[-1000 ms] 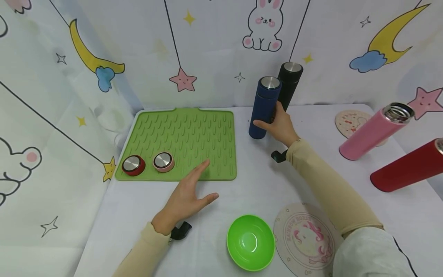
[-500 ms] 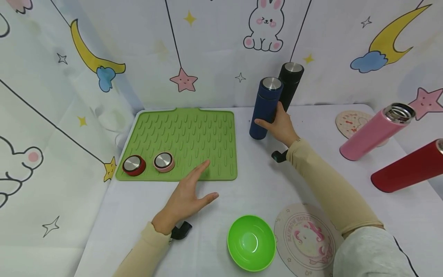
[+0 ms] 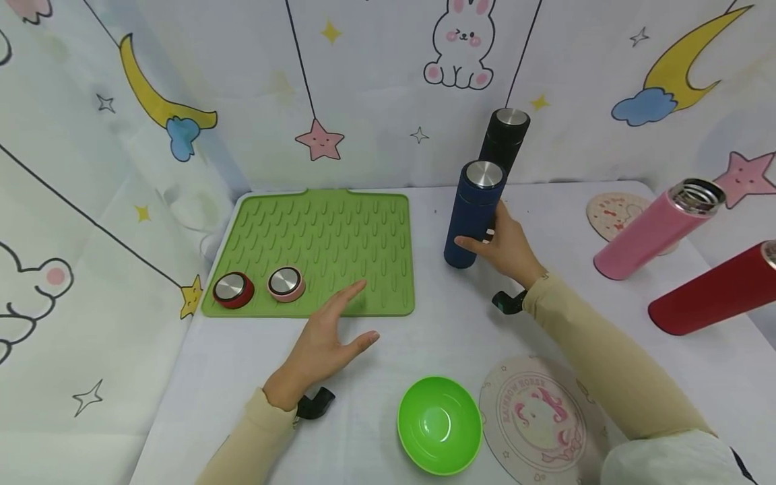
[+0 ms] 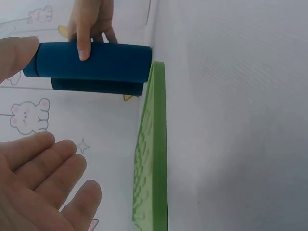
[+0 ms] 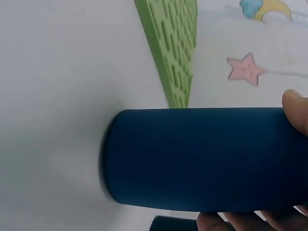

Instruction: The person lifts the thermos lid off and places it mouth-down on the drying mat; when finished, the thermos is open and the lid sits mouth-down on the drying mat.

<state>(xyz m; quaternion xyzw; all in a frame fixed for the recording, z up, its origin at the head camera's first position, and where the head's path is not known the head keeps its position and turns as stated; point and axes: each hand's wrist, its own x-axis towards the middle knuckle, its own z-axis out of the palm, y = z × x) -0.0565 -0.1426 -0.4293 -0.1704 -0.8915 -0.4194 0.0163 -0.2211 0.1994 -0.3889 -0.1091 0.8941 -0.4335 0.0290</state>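
Observation:
My right hand [image 3: 512, 250] grips a dark blue thermos flask [image 3: 474, 215] by its lower half, thumb on the near side. The flask has its steel-topped lid on; whether its base [image 5: 115, 159] touches the table I cannot tell. Just behind it a black thermos flask [image 3: 506, 138] is partly hidden. My left hand [image 3: 320, 347] holds nothing, fingers extended, by the front edge of a green ridged mat [image 3: 339, 246]. On that mat lie a red flask lid [image 3: 233, 289] and a pink flask lid [image 3: 286, 283]. In the left wrist view the left palm [image 4: 33, 192] faces the camera.
To the right stand a pink thermos flask [image 3: 657, 232] without a lid and a red thermos flask [image 3: 712, 289]. A green bowl [image 3: 439, 426] is near the front, beside a round printed board [image 3: 503, 411]. Another round board [image 3: 606, 209] lies behind the pink flask.
My right hand has brought the blue flask toward me and slightly right, away from the black one. The left hand has stayed almost still.

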